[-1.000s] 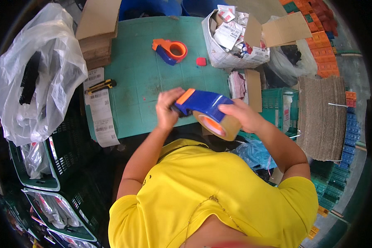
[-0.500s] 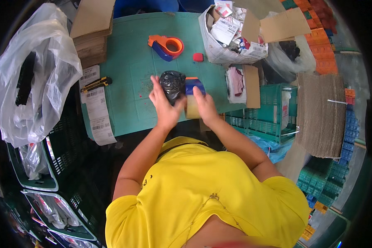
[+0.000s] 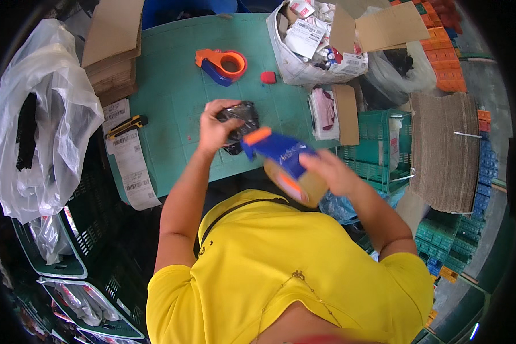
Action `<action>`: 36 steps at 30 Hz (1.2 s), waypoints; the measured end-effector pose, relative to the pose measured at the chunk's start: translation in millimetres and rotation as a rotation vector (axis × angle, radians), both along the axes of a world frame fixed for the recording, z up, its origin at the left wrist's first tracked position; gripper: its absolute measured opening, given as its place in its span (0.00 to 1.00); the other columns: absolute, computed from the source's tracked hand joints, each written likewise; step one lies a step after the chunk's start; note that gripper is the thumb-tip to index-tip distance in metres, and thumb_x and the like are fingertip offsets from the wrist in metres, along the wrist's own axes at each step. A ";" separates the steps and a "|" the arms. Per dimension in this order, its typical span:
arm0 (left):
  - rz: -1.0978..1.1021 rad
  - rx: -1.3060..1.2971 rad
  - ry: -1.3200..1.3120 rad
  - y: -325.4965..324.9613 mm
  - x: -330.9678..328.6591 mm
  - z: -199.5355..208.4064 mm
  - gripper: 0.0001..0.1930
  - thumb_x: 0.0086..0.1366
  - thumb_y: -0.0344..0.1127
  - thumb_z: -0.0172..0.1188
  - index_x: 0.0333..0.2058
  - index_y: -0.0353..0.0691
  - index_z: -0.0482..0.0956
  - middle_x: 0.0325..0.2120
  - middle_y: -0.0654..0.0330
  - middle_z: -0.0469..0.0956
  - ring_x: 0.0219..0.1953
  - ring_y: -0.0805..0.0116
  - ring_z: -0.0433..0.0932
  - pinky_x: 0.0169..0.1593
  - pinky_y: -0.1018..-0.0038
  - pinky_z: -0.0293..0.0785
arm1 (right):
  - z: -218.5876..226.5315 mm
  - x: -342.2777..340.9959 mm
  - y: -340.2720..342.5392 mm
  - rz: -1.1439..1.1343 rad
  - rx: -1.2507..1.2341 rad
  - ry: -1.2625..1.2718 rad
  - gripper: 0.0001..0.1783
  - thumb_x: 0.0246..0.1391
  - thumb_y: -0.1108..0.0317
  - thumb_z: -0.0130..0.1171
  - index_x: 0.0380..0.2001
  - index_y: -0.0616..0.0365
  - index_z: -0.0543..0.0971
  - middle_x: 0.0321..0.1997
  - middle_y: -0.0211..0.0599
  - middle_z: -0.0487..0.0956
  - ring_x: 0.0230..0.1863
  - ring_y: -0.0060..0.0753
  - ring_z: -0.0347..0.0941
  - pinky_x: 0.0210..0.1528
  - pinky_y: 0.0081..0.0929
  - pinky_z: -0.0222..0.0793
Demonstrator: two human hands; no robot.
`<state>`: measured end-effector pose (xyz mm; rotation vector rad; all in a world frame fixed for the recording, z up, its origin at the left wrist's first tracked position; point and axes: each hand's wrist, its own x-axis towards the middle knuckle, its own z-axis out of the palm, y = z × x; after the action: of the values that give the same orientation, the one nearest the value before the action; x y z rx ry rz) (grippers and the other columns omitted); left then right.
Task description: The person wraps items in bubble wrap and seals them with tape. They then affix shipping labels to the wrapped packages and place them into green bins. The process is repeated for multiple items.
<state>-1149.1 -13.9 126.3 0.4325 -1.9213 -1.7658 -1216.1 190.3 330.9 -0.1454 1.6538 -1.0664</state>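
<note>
Gripping glossy black plastic (image 3: 246,116), left fingers (image 3: 225,104) curl; right fingers (image 3: 313,163) clasp a tape dispenser (image 3: 282,151).

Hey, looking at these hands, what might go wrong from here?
The orange end of the held tape dispenser is close to the left hand and might scrape it or snag its black package. The label strip reaches the near edge of the table, so the left forearm could brush it loose.

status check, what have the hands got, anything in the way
Left hand gripping black-wrapped package. Right hand holding blue tape dispenser close by package, contact unclear. Nothing visible in the way; second dispenser lies farther back.
</note>
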 end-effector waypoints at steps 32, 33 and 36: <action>0.004 0.412 0.036 10.9 6.4 -14.1 0.19 0.52 0.18 0.64 0.45 0.29 0.80 0.46 0.52 0.80 0.48 0.66 0.77 0.55 0.71 0.71 | -48.7 10.6 33.9 0.170 0.045 0.314 0.23 0.60 0.50 0.56 0.43 0.62 0.78 0.31 0.33 0.81 0.32 0.25 0.75 0.40 0.31 0.72; -0.123 0.463 -0.024 8.2 3.4 -13.3 0.19 0.53 0.19 0.63 0.46 0.28 0.79 0.45 0.53 0.80 0.45 0.69 0.78 0.52 0.72 0.72 | -71.6 8.1 35.6 0.276 0.129 0.278 0.25 0.58 0.47 0.55 0.41 0.62 0.79 0.30 0.38 0.82 0.33 0.34 0.79 0.41 0.35 0.72; -0.094 0.474 -0.100 11.5 6.7 -7.3 0.19 0.57 0.22 0.62 0.49 0.29 0.77 0.39 0.57 0.80 0.38 0.72 0.78 0.45 0.76 0.75 | -136.5 17.8 40.6 0.497 0.320 0.793 0.27 0.55 0.44 0.56 0.37 0.62 0.78 0.31 0.51 0.82 0.36 0.52 0.79 0.42 0.44 0.71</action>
<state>-1142.5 -2.4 119.0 0.6100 -1.5940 -2.3052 -1198.3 230.9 194.4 -0.8019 2.2939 -0.3505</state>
